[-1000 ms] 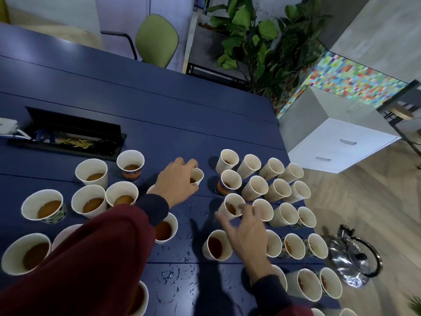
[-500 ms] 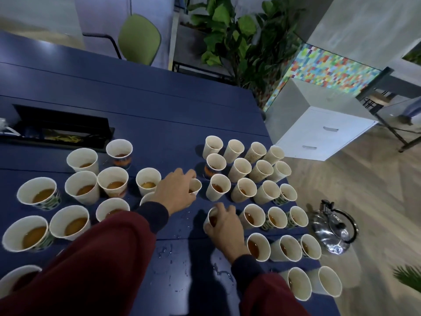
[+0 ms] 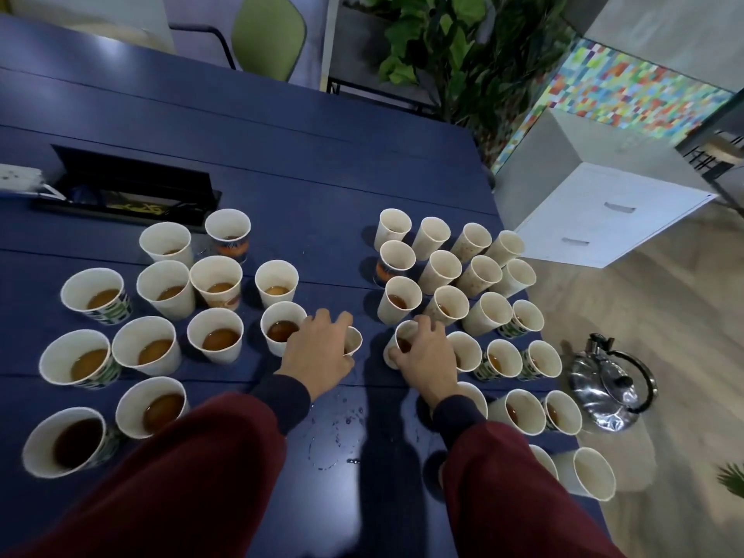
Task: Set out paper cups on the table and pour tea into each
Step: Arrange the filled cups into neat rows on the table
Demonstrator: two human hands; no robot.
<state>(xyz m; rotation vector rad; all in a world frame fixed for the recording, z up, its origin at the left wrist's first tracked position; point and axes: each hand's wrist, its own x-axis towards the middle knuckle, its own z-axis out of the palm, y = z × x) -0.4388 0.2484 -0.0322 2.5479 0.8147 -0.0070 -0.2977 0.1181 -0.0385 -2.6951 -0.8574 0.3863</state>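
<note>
Several white paper cups holding brown tea stand in two clusters on the dark blue table (image 3: 306, 163). My left hand (image 3: 318, 352) wraps over a small paper cup (image 3: 353, 341) at the inner edge of the left cluster, next to a filled cup (image 3: 282, 328). My right hand (image 3: 426, 358) grips another paper cup (image 3: 404, 340) at the inner edge of the right cluster; tea shows inside it. A steel kettle (image 3: 608, 392) sits on the floor just past the table's right edge, untouched.
A black cable tray (image 3: 133, 187) is sunk in the table at the back left. Water drops (image 3: 334, 445) lie on the table between my arms. A green chair (image 3: 267, 34), a plant (image 3: 455, 50) and a white drawer cabinet (image 3: 604, 211) stand beyond the table.
My right hand went from hovering with spread fingers to closing around a cup and shifted it towards the middle gap. My left hand stayed on its cup. The view shifted slightly.
</note>
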